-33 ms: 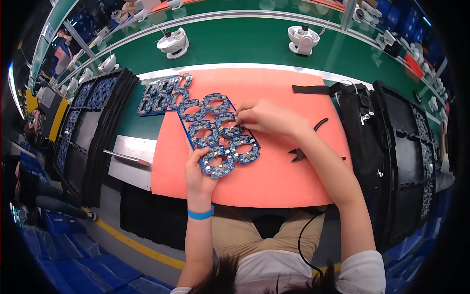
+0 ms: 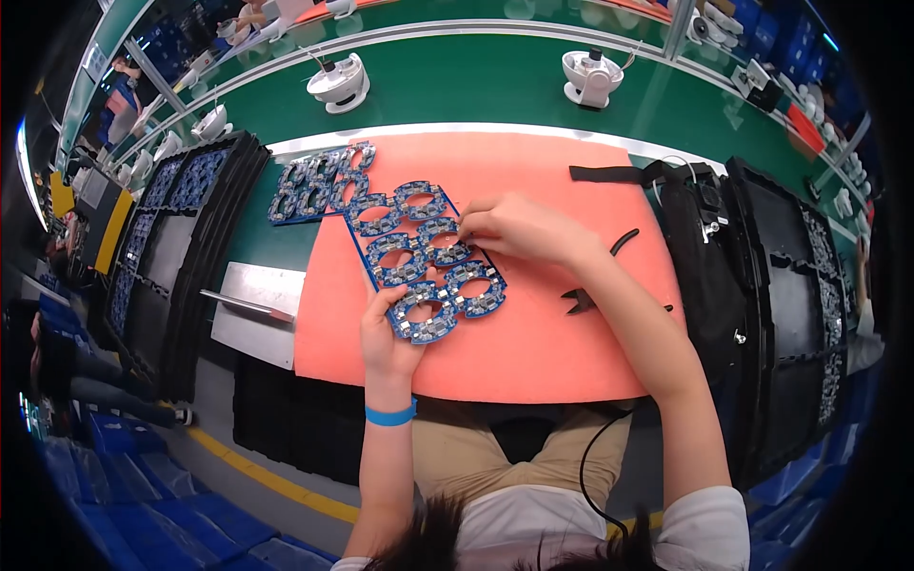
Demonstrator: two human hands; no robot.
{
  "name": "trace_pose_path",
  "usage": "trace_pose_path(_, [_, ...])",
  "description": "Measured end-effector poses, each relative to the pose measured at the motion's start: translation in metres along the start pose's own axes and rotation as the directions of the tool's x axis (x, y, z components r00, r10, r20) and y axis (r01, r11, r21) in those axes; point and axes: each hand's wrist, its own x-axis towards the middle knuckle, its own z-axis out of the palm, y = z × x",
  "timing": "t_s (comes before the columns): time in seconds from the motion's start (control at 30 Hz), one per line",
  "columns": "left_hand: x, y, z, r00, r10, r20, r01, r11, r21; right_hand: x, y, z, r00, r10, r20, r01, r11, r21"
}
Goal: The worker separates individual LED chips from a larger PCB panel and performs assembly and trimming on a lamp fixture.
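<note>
The left hand [image 2: 388,343] is gripping the near-left corner of a blue six-ring circuit-board panel [image 2: 422,257] over the coral mat [image 2: 533,357], where black cutters [image 2: 579,303] are lying to the right. The right hand's [image 2: 514,228] bent fingers are meeting the panel's right edge, their pinch unclear, while a second panel [image 2: 322,186] is lying farther off and two white rounded devices [image 2: 338,88] are standing beyond.

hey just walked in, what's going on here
A person is holding a panel of ring-shaped blue circuit boards in the left hand above a coral mat. The right hand has its fingers at the panel's right side. Another board panel lies up to the left, and black cutters lie on the mat, partly behind the right forearm.
</note>
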Motion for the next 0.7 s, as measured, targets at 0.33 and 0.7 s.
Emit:
trace_pose_path(0.33, [0.0,0.002,-0.002,1.0,-0.003,0.012,0.003,1.0,0.009,0.003,0.002,0.009,0.996,0.085,-0.031,-0.086,0.996,-0.026])
trace_pose_path(0.7, [-0.001,0.003,-0.003,1.0,-0.001,0.023,0.001,1.0,0.006,0.01,-0.008,0.009,0.988,0.152,0.039,-0.143,0.975,-0.169])
